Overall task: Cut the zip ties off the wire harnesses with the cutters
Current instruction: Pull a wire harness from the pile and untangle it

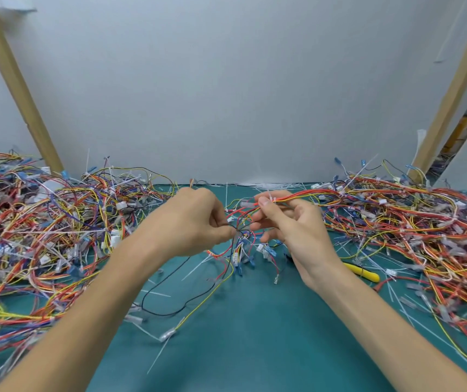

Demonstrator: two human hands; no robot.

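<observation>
A wire harness [243, 219] of red, yellow, green and black wires hangs between my hands above the teal mat. My left hand [195, 219] pinches its wires at the left end. My right hand [288, 222] pinches the red and yellow strands near a white zip tie [272, 198] at the fingertips. Connectors and blue terminals dangle below the harness. The yellow-handled cutters [363, 272] lie on the mat to the right of my right wrist, partly hidden by it; neither hand touches them.
Large tangled piles of harnesses cover the mat on the left [37, 230] and on the right [413, 224]. Cut white zip ties [158, 355] are scattered on the teal mat [254, 335]. A grey wall and two wooden posts stand behind.
</observation>
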